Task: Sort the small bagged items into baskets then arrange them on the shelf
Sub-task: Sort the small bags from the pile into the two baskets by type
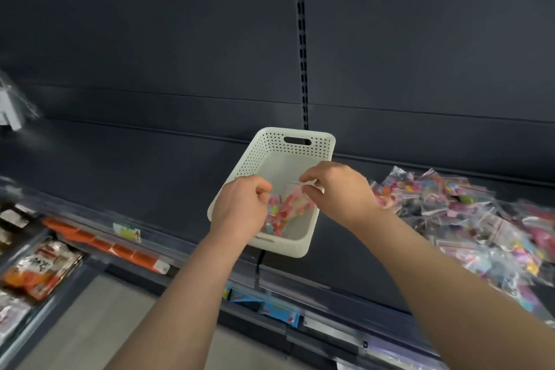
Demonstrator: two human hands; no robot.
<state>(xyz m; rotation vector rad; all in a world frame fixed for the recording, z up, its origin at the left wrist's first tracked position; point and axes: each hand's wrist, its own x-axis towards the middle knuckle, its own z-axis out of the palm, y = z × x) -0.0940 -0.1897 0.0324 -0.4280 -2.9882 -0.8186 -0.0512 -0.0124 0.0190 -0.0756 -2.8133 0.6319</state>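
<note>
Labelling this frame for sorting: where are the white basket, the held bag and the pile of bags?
white basket (270, 146): head view, perforated far wall.
held bag (285, 207): head view, its pink contents.
pile of bags (468, 210): head view, middle of the heap.

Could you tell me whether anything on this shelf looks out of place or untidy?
The white basket sits askew on the shelf, its near end reaching the front edge. To its right, small bags lie in a loose heap, unsorted. Nothing looks spilled or damaged.
</note>
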